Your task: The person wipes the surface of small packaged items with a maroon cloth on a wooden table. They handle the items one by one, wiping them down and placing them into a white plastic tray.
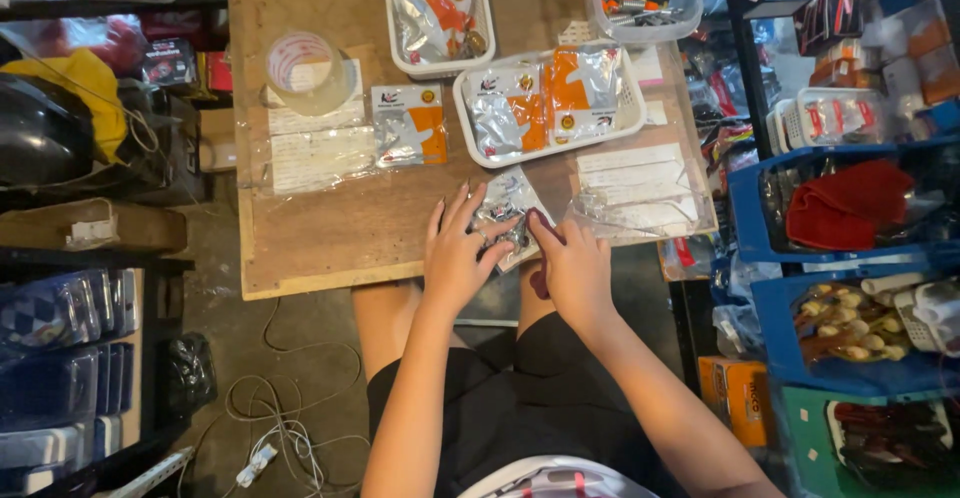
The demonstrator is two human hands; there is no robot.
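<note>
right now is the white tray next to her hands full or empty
Full, or close to it: the white tray holds several silver and orange packets overlapping across its floor, hiding nearly all of it.

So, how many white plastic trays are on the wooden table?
3: one white plastic tray of packets at the middle, one at the top middle, one at the top right. Others may be hidden.
</note>
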